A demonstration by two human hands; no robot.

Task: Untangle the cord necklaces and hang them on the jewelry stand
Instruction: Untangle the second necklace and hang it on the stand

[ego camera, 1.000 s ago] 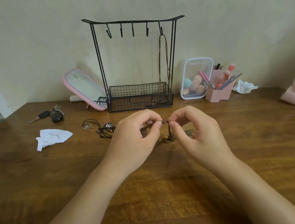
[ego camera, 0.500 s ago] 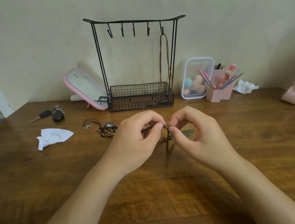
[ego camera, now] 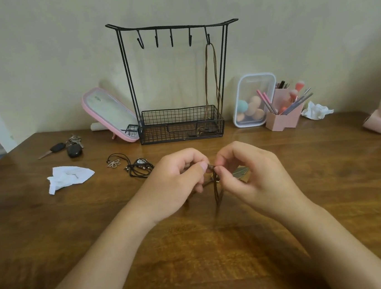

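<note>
Tissue (ego camera: 68, 176), keys (ego camera: 68, 146), seemingly tangled black cords (ego camera: 137, 168) on table (ego camera: 330, 176) near jewelry stand (ego camera: 180, 121)

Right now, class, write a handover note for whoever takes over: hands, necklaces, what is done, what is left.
Left hand and right hand both pinch a brown cord necklace above the table.
Done: one brown necklace hangs from the rightmost hook of the jewelry stand.
Left: free the held one, hang it, then the black cord necklaces lying tangled left of the hands.
</note>
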